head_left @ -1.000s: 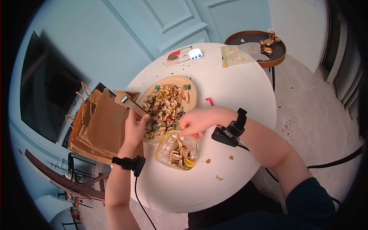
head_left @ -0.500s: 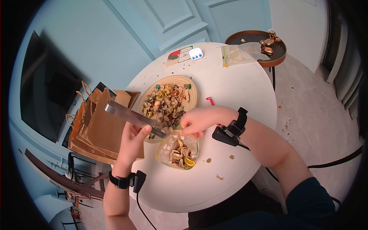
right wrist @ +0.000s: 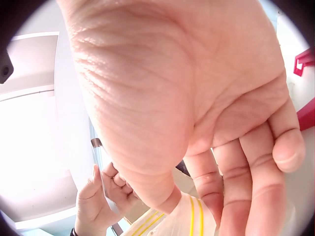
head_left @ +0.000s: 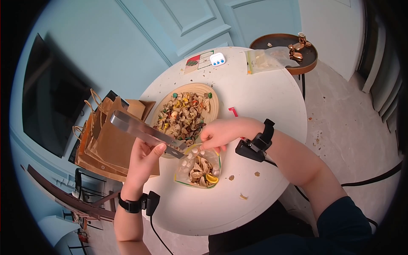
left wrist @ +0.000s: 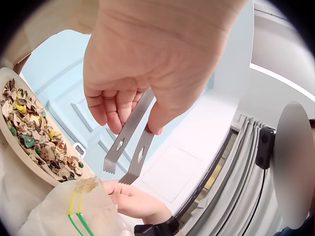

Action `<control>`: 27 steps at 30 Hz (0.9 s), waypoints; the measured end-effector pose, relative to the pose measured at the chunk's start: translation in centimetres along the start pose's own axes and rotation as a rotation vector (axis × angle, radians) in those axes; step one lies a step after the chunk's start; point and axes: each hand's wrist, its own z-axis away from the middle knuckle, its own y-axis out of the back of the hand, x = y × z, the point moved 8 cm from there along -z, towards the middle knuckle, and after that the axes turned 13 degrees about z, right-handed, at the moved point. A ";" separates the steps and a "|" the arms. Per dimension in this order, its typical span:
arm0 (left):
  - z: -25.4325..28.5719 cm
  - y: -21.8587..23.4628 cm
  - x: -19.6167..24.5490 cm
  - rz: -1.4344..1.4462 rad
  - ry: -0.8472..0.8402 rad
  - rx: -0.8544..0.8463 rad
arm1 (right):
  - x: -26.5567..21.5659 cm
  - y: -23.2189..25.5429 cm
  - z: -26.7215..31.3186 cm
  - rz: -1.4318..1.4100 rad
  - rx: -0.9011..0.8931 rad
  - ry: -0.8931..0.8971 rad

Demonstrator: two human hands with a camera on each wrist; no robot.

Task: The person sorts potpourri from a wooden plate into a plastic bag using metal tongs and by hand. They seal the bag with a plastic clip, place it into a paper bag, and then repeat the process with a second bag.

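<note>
My left hand (head_left: 144,159) holds metal tongs (head_left: 146,134) between thumb and fingers. The left wrist view shows the two toothed tongs tips (left wrist: 132,174) standing apart with nothing between them. In the head view they reach to the left rim of a clear zip bag (head_left: 182,173). Dried petals and slices (head_left: 200,171) lie inside that bag. Thumb and forefinger of my right hand (head_left: 227,131) pinch its upper edge, the other fingers looser. Just behind the bag, a round ribbed plate (head_left: 211,110) bears a heap of mixed potpourri (head_left: 180,117).
Brown paper bags (head_left: 112,142) stand at the table's left. A red clip-like strip (head_left: 232,111) lies right of the plate. Farther back are a white case (head_left: 217,60), a printed card (head_left: 197,62) and another zip bag (head_left: 265,61). Crumbs dot the white table (head_left: 255,208).
My left hand has drawn the tongs from over the potpourri on the plate toward me, to the zip bag's mouth. The tongs' arms have spread apart. My right hand stays at the bag's edge.
</note>
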 end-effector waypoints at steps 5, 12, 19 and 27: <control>-1.6 1.7 0.0 -0.006 -0.085 0.101 | 0.0 0.0 0.0 0.000 -0.001 0.004; -5.0 3.6 -2.9 -0.148 -0.089 0.124 | 0.1 -0.1 0.0 0.011 -0.001 -0.004; -6.7 2.3 -5.2 -0.242 -0.050 0.069 | 0.0 0.0 0.0 -0.007 0.003 0.019; -7.4 1.2 -6.5 -0.333 -0.042 0.005 | 0.1 0.0 -0.1 0.003 0.002 0.014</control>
